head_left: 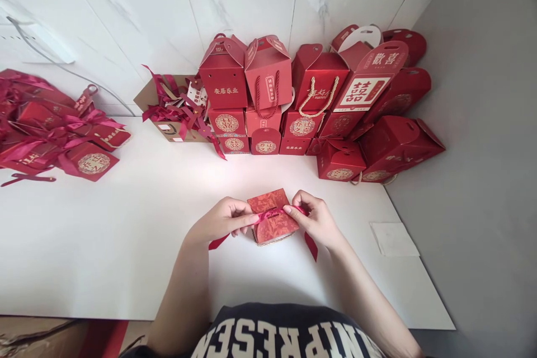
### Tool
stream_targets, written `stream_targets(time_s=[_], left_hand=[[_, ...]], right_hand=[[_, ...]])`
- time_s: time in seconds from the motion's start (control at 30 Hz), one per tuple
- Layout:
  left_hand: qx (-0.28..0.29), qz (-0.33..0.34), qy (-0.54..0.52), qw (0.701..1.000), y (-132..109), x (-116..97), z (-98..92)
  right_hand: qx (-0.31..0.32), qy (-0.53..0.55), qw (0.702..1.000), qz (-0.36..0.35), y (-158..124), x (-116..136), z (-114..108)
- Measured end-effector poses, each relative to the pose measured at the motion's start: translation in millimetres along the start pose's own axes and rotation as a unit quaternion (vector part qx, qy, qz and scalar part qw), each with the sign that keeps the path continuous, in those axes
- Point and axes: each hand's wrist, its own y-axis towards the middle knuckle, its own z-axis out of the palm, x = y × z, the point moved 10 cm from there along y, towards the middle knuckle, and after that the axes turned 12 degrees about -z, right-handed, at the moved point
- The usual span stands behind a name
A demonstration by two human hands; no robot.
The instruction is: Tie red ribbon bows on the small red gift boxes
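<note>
A small red patterned gift box (272,226) lies on the white table (126,235) in front of me. A dark pink ribbon (268,215) runs across its top, and its loose ends hang down at both sides. My left hand (222,220) pinches the ribbon at the box's left edge. At the box's right edge my right hand (312,217) pinches the same ribbon. Both hands have their fingers closed on it.
Stacked red gift boxes with handles (310,100) line the back wall. A cardboard box full of ribbons (176,106) stands to their left. Flat red boxes and ribbons (54,134) are piled at far left. A white paper sheet (393,238) lies at right near the table's edge.
</note>
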Motion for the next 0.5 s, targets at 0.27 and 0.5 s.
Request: stream_targets(time_s=[0.27, 0.5], left_hand=[[-0.07, 0.081, 0.021, 0.994, 7.4, -15.6, 1.3], [-0.07, 0.105, -0.005, 0.992, 11.7, -17.6, 3.5]], right_hand=[[0.017, -0.027, 0.999, 0.004, 0.2, -5.6, 9.2], [0.023, -0.024, 0.999, -0.008, -0.1, 0.5, 14.0]])
